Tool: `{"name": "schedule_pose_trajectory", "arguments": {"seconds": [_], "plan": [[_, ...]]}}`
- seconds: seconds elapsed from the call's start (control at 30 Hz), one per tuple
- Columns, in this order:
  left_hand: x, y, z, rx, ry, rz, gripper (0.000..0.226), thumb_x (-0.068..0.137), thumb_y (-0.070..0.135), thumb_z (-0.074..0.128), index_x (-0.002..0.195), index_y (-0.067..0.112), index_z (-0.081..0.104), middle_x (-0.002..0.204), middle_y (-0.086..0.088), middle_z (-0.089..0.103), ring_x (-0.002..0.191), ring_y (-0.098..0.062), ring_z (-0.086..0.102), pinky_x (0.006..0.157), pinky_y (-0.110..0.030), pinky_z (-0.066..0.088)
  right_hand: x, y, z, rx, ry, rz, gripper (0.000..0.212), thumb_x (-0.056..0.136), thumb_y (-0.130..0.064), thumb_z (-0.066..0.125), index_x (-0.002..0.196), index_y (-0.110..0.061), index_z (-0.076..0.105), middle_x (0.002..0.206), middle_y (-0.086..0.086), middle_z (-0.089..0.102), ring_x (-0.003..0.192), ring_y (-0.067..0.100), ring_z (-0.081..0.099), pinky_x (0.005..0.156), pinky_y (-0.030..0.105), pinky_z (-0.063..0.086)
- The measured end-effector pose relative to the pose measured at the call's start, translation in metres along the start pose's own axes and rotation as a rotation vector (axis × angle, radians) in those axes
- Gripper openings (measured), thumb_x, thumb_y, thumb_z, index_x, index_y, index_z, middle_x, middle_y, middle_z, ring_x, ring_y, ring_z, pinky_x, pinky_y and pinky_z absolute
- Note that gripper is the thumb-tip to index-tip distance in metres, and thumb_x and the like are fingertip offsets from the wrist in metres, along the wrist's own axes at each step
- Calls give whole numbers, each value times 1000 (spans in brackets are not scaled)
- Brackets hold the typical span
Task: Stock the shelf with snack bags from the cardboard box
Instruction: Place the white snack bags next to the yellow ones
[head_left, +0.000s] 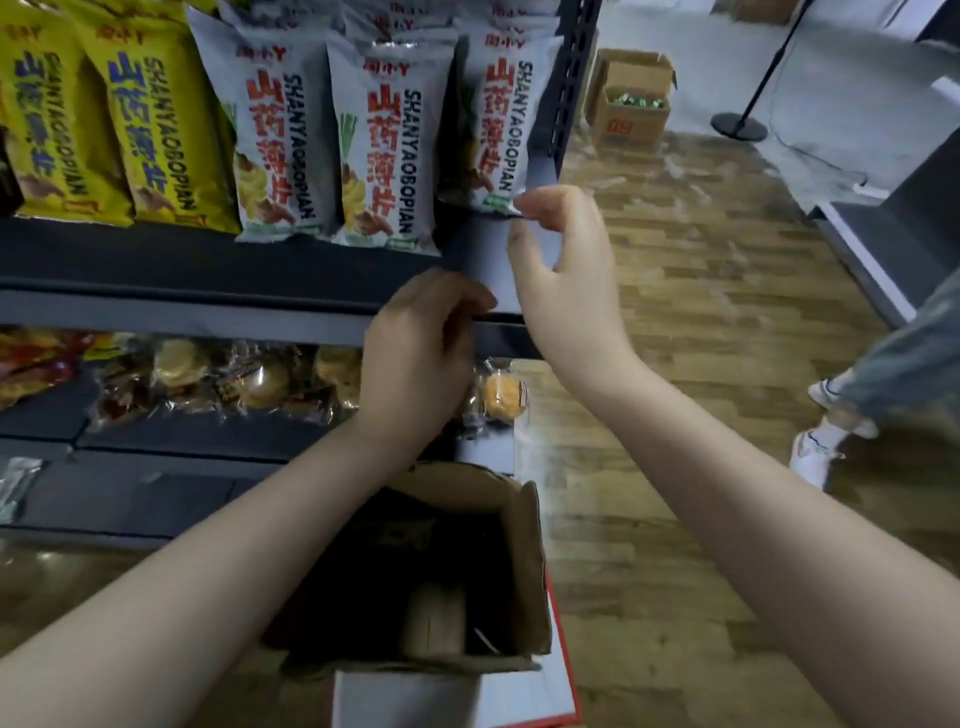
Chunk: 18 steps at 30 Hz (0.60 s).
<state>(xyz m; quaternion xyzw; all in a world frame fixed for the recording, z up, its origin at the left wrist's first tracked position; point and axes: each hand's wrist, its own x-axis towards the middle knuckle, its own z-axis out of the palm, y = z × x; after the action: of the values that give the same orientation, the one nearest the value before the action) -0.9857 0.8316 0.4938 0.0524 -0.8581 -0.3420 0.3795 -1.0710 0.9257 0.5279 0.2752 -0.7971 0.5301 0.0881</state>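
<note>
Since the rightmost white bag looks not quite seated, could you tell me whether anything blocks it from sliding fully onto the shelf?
Nothing visible blocks it. The right hand pinches the bottom corner of the rightmost white snack bag, which leans between its neighbouring white bag and the shelf upright. The shelf board in front is bare.

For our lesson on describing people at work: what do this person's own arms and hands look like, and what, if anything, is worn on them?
Both forearms are bare as far as the frame shows: no sleeves, gloves, watch, bracelets or rings can be seen. The left hand and right hand carry no markings that show. The nails look short and unpainted, though the picture is somewhat blurred.
</note>
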Motion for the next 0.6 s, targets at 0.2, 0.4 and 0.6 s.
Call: {"name": "schedule_pose_trajectory", "arguments": {"seconds": [0.2,0.4,0.6], "plan": [[-84,-28,-25,-1,-115,-38,17,83,2,50,86,13,62,82,2,61,72,-11,56,61,-21,43,-99,-12,9,35,-211,-186,19,92,-12,48,102,-6,63,98,4,61,91,12,57,80,21,45],[-155,-81,-31,317,-575,-355,27,89,16,40,92,16,67,91,-1,68,78,-23,66,62,-32,53,-167,37,40,-127,-660,-26,22,94,-25,44,105,-18,61,100,-6,59,95,10,57,77,29,50],[-177,-121,4,450,-973,-712,26,96,23,35,113,23,54,120,-2,58,109,-23,56,89,-35,46,-191,112,92,-485,-1085,177,31,92,-29,53,120,-15,51,120,4,53,111,25,53,86,38,50]]}}
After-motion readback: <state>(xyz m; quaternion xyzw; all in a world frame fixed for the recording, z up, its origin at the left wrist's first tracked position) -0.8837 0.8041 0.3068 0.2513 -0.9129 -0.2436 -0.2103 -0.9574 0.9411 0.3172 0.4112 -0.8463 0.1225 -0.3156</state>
